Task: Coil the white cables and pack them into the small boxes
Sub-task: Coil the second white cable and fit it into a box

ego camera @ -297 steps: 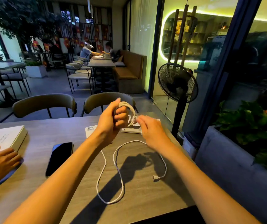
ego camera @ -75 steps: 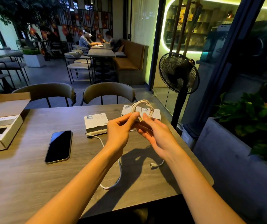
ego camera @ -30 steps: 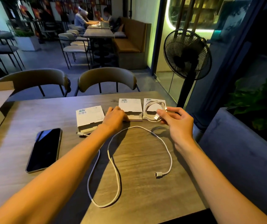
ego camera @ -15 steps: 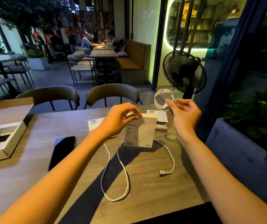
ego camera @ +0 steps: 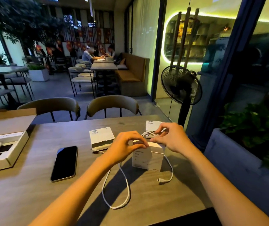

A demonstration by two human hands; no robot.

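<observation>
A small white box [ego camera: 147, 158] stands on end on the wooden table [ego camera: 24, 190]. My left hand [ego camera: 127, 146] pinches its top edge. My right hand [ego camera: 171, 138] holds a coiled white cable [ego camera: 148, 133] just above the box's open top. A second white cable [ego camera: 122, 190] lies uncoiled on the table in front of the box, its plug [ego camera: 161, 181] at the right. Two more small white boxes lie flat: one [ego camera: 101, 137] to the left, one [ego camera: 153, 125] behind my right hand.
A black phone [ego camera: 64, 163] lies left of the loose cable. An open cardboard tray [ego camera: 1, 149] with another cable sits at the left edge. Two chairs [ego camera: 112, 104] stand at the far side; a fan [ego camera: 181, 88] and a planter [ego camera: 252, 132] are to the right.
My right hand has brought the coiled cable down from in the air to the top of the upright box. My left hand keeps hold of the box.
</observation>
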